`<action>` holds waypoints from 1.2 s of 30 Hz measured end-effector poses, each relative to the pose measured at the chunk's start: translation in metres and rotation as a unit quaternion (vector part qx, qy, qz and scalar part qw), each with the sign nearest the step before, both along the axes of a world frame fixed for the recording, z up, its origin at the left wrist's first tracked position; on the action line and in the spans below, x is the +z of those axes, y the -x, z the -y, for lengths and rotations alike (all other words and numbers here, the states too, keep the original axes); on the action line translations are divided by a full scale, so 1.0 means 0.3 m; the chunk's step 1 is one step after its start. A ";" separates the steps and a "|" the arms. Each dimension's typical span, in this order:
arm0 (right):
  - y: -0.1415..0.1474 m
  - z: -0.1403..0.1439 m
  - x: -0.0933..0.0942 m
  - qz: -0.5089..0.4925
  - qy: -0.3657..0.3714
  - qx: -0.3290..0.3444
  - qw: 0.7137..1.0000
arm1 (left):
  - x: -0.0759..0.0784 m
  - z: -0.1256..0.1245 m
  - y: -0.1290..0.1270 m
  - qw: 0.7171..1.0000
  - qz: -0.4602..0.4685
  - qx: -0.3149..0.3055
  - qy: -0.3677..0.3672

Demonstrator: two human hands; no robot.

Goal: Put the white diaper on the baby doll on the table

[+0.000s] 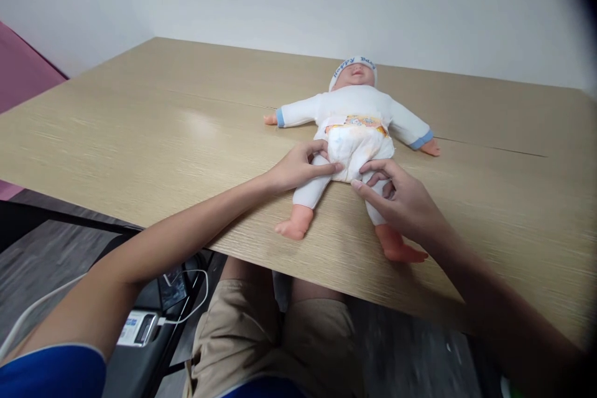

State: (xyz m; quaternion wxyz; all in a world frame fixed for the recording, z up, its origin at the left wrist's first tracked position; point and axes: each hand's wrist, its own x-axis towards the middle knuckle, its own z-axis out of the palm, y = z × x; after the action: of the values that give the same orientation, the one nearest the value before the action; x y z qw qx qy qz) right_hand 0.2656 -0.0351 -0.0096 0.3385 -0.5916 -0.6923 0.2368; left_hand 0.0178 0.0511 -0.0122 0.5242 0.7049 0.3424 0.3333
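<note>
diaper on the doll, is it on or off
On. The diaper wraps the doll at the hips, printed waistband across its belly; left hand and right hand touch its lower edge.

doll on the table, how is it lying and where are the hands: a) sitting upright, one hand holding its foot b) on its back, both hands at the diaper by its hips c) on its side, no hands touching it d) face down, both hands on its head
b: the doll lies face up on the table, with the left hand and the right hand at the lower edge of its diaper.
</note>
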 end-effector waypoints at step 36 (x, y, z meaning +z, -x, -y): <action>0.001 0.010 -0.046 0.035 -0.081 -0.075 0.993 | 0.031 -0.049 0.058 0.975 0.090 -0.074 0.190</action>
State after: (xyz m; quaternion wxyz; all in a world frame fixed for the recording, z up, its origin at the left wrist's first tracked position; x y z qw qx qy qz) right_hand 0.2653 -0.0380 -0.0234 0.3777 -0.6206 -0.6743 0.1328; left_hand 0.0003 0.0657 -0.0028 0.7006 0.5828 0.2977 0.2843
